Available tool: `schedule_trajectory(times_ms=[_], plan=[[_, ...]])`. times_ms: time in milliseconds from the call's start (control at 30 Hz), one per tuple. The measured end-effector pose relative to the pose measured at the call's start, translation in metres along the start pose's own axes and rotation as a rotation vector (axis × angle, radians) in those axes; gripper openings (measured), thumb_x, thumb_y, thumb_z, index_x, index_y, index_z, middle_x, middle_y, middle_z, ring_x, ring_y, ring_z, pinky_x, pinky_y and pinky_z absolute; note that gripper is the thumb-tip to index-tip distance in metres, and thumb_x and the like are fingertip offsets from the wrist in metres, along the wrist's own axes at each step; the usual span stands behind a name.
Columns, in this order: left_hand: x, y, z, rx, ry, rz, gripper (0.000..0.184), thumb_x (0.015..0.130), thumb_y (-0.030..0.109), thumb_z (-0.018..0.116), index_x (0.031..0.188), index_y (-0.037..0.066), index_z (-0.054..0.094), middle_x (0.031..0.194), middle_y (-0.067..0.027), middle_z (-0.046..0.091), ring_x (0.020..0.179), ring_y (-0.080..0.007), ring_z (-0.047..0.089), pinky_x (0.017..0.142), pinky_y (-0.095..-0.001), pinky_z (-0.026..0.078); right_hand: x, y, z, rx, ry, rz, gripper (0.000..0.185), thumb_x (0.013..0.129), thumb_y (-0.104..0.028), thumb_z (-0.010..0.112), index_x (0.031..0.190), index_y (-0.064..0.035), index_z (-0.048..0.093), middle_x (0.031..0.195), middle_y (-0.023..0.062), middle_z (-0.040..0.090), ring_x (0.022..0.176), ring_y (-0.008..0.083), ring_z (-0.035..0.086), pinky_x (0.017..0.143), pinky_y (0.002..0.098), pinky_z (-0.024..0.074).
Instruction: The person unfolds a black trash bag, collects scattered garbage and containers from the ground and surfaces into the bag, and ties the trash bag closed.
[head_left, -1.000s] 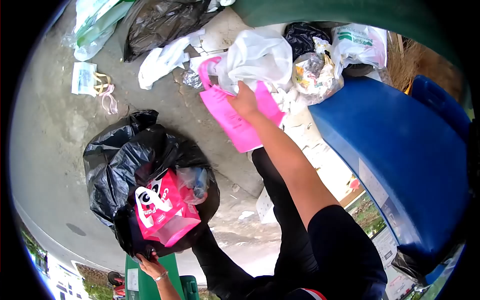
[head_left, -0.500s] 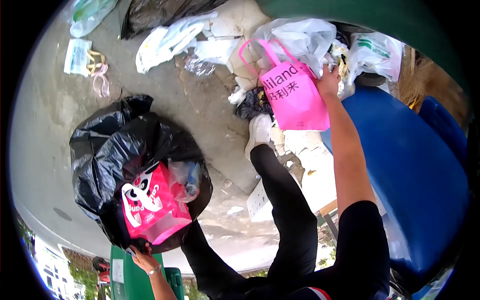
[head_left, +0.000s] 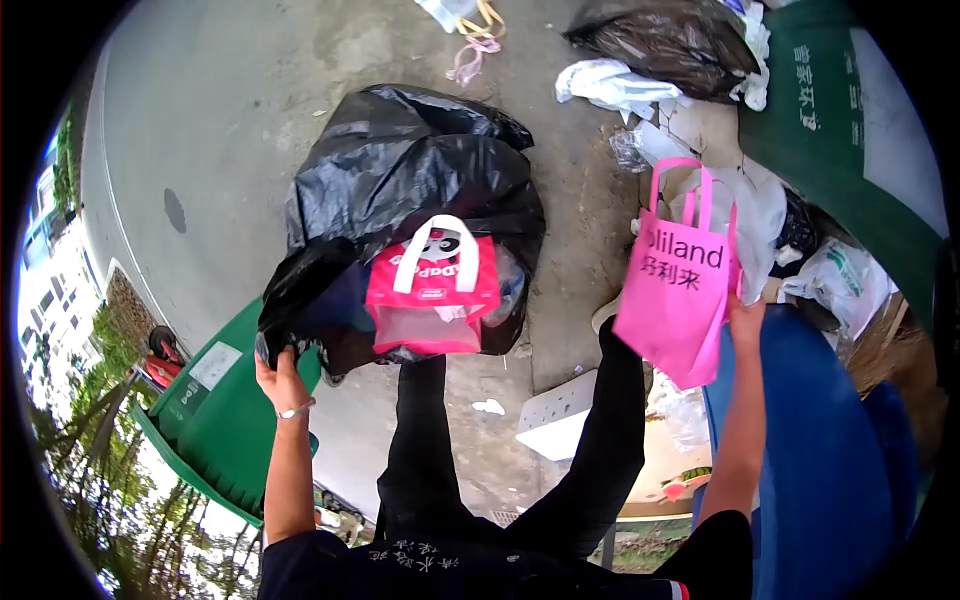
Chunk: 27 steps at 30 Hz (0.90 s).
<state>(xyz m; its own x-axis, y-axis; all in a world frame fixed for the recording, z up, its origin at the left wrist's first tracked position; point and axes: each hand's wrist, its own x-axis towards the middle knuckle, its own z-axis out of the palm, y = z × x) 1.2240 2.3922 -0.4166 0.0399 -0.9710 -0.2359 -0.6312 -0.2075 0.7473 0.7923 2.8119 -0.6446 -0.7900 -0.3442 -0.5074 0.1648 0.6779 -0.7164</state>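
Observation:
My left hand (head_left: 283, 380) grips the rim of a large black garbage bag (head_left: 400, 180), whose mouth gapes toward me. Inside that mouth lies a red-pink shopping bag (head_left: 430, 310) with white handles and a panda face, beside some clear plastic. On the right, my right hand (head_left: 745, 322) is closed on the side edge of a pink tote bag (head_left: 675, 285) printed with dark lettering. The tote hangs upright with its handles loose above it. My fingers behind the tote are partly hidden.
A green bin (head_left: 215, 400) stands at left and a blue bin (head_left: 830, 440) at right. Behind are a dark green container (head_left: 820, 110), a dark plastic bag (head_left: 660, 45) and white plastic bags (head_left: 620, 88). A white foam box (head_left: 555, 415) lies near my legs.
My view has turned left, so the black bag sits nearer the middle. My right hand has brought the pink tote away from the litter pile, toward the black bag. Both hands keep their hold.

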Motion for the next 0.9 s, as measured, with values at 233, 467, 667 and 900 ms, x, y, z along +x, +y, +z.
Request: schedule_trajectory(times_ms=[233, 467, 667, 900], plan=[[0.022, 0.011, -0.072, -0.262, -0.128, -0.243, 0.011, 0.063, -0.003, 0.049, 0.071, 0.003, 0.052, 0.063, 0.0034, 0.048, 0.057, -0.0051, 0.042, 0.054, -0.0176, 0.035, -0.130, -0.193, 0.107, 0.041, -0.570, 0.006, 0.035, 0.062, -0.004, 0.061, 0.095, 0.0000, 0.050, 0.087, 0.0058, 0.055, 0.078, 0.0119, 0.050, 0.070, 0.0249, 0.0396], [0.075, -0.028, -0.157, 0.013, -0.328, -0.111, 0.018, 0.072, 0.013, 0.050, 0.059, 0.000, 0.047, 0.056, -0.0005, 0.045, 0.052, -0.0094, 0.039, 0.048, -0.0258, 0.029, -0.235, -0.303, 0.261, -0.390, -1.361, -0.612, 0.048, 0.054, -0.010, 0.062, 0.100, -0.0071, 0.046, 0.088, 0.0137, 0.053, 0.084, 0.0286, 0.051, 0.072, 0.0341, 0.0399], [0.051, -0.043, -0.249, 0.101, -1.087, 0.337, 0.025, 0.069, 0.017, 0.050, 0.052, 0.000, 0.041, 0.048, -0.0159, 0.042, 0.046, -0.0307, 0.043, 0.044, -0.0369, 0.033, -0.261, -0.337, 0.412, -0.734, -1.512, -0.581, 0.041, 0.055, -0.013, 0.057, 0.096, -0.0055, 0.050, 0.085, 0.0169, 0.053, 0.081, 0.0295, 0.051, 0.070, 0.0351, 0.0401], [0.070, -0.087, -0.316, -0.173, -1.101, -0.151, 0.023, 0.073, 0.009, 0.045, 0.052, 0.000, 0.042, 0.044, -0.0113, 0.040, 0.038, -0.0181, 0.040, 0.039, -0.0293, 0.032, -0.271, -0.372, 0.491, -0.654, -0.824, -0.804, 0.030, 0.065, -0.020, 0.052, 0.092, -0.0080, 0.054, 0.096, 0.0153, 0.051, 0.090, 0.0304, 0.047, 0.078, 0.0354, 0.0366]])
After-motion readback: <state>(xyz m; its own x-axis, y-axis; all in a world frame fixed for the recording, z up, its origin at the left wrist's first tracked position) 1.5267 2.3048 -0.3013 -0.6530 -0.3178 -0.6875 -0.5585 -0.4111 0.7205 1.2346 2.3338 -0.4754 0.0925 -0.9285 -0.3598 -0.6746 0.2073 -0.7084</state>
